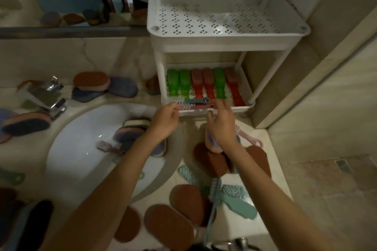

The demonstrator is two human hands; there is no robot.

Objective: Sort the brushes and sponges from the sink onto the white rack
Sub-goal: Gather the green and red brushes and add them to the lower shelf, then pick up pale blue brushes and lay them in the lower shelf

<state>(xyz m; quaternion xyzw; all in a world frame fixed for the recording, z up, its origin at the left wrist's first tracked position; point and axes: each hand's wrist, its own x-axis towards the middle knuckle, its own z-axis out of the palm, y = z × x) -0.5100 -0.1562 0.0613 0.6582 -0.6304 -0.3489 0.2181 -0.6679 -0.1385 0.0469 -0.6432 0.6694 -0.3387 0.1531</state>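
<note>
Reaching to the lower tray of the white perforated plastic rack (224, 32), your left hand (166, 116) pinches the white bristle head of a slim blue-handled brush (195, 101) lying along the tray's front edge. Your right hand (221, 120) hovers half-open at its handle end, gripping nothing. Green and red brushes (206, 84) line the tray. Sponges (130, 130) remain in the white oval sink (81, 149).

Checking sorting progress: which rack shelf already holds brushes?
The lower shelf, where green and red brushes lie side by side. The upper shelf holds nothing.
</note>
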